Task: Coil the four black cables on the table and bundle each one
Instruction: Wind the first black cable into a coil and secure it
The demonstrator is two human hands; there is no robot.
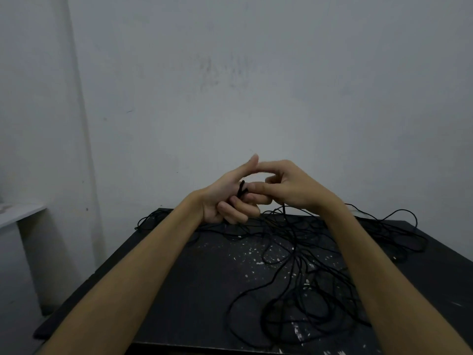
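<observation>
Your left hand [225, 201] is up over the far edge of the desk [179, 290], lower fingers curled in; a few short turns of black cable [241, 191] sit at the base of the raised finger, w/ the turns standing roughly upright, tilted a bit right. Whether the curled fingers also clamp the tail, can't tell.

Right hand [284, 187] is just beside it, touching: its grip is narrow, thumb and fingertips [252, 187] nipped at the cable right next to the turns. So the working point lies directly left of your right grip, and the right hand is the nearer one for feeding.

From under the right hand the free run drops down and toward you into the loose tangle [302, 272] on the desk, right of centre, long axis running far-to-near. Other loops [399, 226] spill off to the far right, approx. Judgement: coil barely begun; next wrap prob. needs slack pulled up from below-right.
</observation>
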